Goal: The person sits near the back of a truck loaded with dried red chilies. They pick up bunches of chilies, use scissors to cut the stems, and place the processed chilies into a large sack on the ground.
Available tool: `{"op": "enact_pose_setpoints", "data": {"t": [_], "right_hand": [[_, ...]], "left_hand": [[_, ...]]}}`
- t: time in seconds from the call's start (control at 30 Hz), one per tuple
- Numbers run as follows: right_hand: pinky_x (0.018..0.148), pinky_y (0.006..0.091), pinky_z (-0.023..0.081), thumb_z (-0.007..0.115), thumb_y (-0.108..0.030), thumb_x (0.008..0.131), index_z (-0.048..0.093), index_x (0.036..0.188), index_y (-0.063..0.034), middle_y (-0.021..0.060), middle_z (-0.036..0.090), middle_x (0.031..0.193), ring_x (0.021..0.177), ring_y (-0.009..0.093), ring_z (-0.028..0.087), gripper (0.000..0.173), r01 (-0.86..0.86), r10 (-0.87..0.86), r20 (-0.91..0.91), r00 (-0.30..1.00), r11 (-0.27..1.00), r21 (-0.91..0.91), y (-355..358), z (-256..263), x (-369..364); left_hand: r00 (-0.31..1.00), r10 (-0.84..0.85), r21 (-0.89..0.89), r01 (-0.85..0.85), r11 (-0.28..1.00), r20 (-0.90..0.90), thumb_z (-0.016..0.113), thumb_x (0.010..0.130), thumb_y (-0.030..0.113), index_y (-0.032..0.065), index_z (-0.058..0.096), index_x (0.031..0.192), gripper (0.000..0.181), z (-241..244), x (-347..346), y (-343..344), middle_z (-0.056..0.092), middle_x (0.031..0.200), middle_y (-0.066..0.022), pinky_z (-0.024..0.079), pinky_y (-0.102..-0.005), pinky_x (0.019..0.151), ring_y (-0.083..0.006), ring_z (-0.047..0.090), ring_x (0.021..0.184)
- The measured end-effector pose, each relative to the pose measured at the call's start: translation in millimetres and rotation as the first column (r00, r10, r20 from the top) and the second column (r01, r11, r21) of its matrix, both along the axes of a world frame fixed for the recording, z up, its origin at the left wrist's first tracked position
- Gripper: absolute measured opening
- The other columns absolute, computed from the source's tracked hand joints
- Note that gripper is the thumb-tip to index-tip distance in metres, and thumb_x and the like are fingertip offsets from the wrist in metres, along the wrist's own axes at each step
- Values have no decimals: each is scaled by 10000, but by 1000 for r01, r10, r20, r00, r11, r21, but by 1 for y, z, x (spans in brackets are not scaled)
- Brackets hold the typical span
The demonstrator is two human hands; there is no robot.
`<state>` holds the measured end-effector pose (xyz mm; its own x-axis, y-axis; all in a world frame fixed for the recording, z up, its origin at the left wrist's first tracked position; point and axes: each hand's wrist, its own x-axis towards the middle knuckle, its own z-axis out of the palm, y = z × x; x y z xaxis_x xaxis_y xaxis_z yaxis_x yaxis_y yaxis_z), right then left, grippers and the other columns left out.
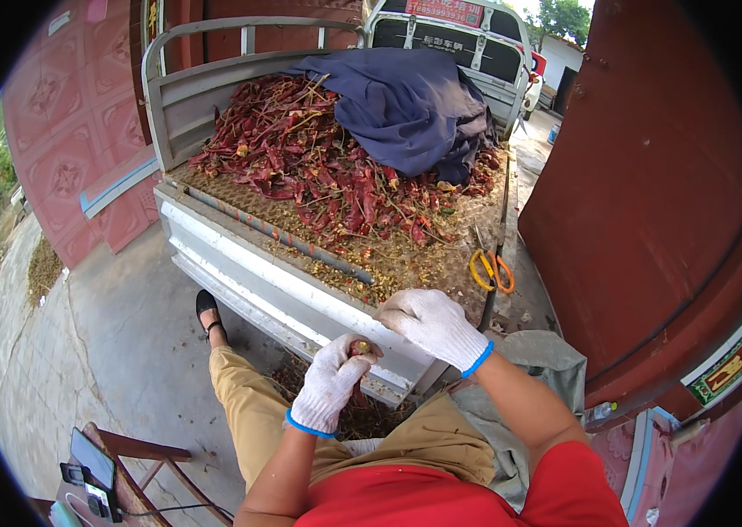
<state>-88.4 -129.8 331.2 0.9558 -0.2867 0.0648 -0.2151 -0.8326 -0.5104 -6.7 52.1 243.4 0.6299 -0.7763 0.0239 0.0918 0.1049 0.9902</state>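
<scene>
My left hand (331,382), in a white knit glove with a blue cuff, grips a dried red chili pepper (361,347). The pepper's pale stem end shows between thumb and fingers, and its body hangs below the hand. My right hand (433,323), gloved alike, is a little higher and to the right, over the edge of the cargo bed. Its fingers are curled shut, and nothing shows in them. Ahead, a heap of dried red chili peppers (318,171) lies on the bed, partly under a dark blue cloth (404,112).
Scissors (490,266) with yellow and orange handles lie at the bed's right edge. The metal tailgate (265,270) crosses before my knees. A dark red metal door (641,165) stands at the right. At lower left is a wooden stool (140,448) with a phone (92,458).
</scene>
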Motion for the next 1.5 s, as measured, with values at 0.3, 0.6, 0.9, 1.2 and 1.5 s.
{"op": "enact_pose_setpoints", "data": {"t": [0.3, 0.6, 0.9, 1.2, 1.5], "right_hand": [[874, 488, 568, 650, -354, 884, 690, 1150, -65, 210, 731, 1122, 1031, 376, 715, 394, 498, -575, -3, 818, 710, -497, -125, 7, -14], [723, 435, 560, 704, -270, 748, 731, 1041, 41, 251, 741, 982, 889, 362, 738, 428, 583, -630, -305, 714, 777, -237, -212, -23, -25], [685, 360, 542, 748, -115, 761, 623, 1169, 35, 113, 665, 898, 793, 203, 660, 452, 346, -355, -74, 932, 807, 478, -118, -23, -92], [852, 452, 550, 835, -564, 713, 683, 1184, -110, 156, 724, 1055, 994, 340, 715, 671, 100, -197, -197, 960, 904, -415, 22, -15, -95], [836, 457, 552, 775, -587, 752, 693, 1123, -81, 158, 741, 1011, 964, 343, 726, 633, -70, -102, -312, 945, 865, -496, 18, -12, -89]], "left_hand": [[998, -40, -80, 44, 996, 44, 606, 936, 53, -20, 694, 1061, 170, -35, 15, -7, 642, 846, -45, 515, -242, 641, -105, 605, 743], [998, -32, 22, 31, 999, 55, 629, 949, 54, 17, 731, 1118, 200, -21, 8, -3, 661, 842, -4, 505, -250, 702, -77, 589, 757], [950, 5, -2, -5, 1000, 312, 668, 896, 57, 18, 724, 1143, 257, -31, 10, -4, 649, 878, -56, 519, -305, 765, -145, 607, 807], [878, 40, 15, -54, 998, 477, 713, 855, 84, 13, 677, 1006, 171, -30, 9, 1, 598, 817, -110, 492, -348, 728, -224, 591, 775], [842, 37, -1, -43, 999, 539, 718, 831, 85, 15, 667, 960, 155, -30, 10, 5, 620, 832, -127, 498, -367, 737, -279, 613, 802]]}}
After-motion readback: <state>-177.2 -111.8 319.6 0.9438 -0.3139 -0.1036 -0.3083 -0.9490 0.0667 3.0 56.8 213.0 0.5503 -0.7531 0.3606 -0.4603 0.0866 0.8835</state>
